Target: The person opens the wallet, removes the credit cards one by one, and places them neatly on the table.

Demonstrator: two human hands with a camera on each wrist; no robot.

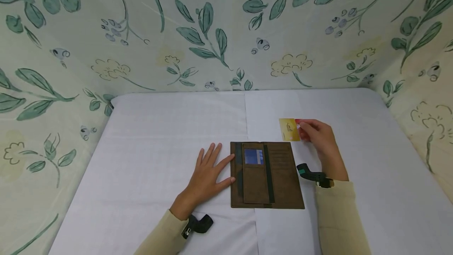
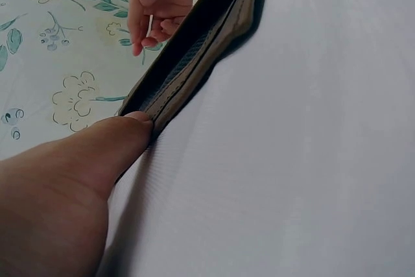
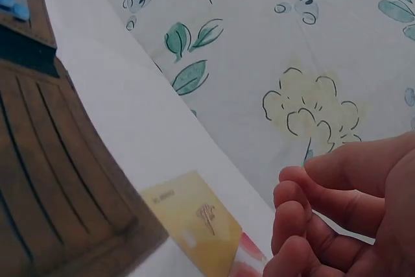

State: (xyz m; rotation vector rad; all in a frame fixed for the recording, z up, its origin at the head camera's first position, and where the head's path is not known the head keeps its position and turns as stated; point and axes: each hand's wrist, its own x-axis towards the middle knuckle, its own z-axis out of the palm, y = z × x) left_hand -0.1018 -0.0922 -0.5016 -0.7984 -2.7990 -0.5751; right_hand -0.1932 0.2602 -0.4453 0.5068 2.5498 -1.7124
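A long brown wallet (image 1: 286, 184) lies unfolded on the white cloth, with several card slots on its right half. Behind a window in its left part shows a blue card (image 1: 252, 156). My left hand (image 1: 209, 178) rests with fingers spread at the wallet's left edge; its thumb (image 2: 133, 131) touches that edge in the left wrist view. Beyond the wallet's top right corner, my right hand (image 1: 320, 137) pinches a yellow card (image 1: 288, 130) with a red and white end. The right fingers hide part of that end. In the right wrist view the yellow card (image 3: 198, 215) overlaps the wallet's corner.
A white-clothed table (image 1: 159, 129) spreads around the wallet. Leaf-and-flower printed fabric (image 1: 141, 50) hangs behind the table and down both sides. Each wrist wears a dark camera, such as the left camera (image 1: 202, 223) and the right camera (image 1: 311, 174).
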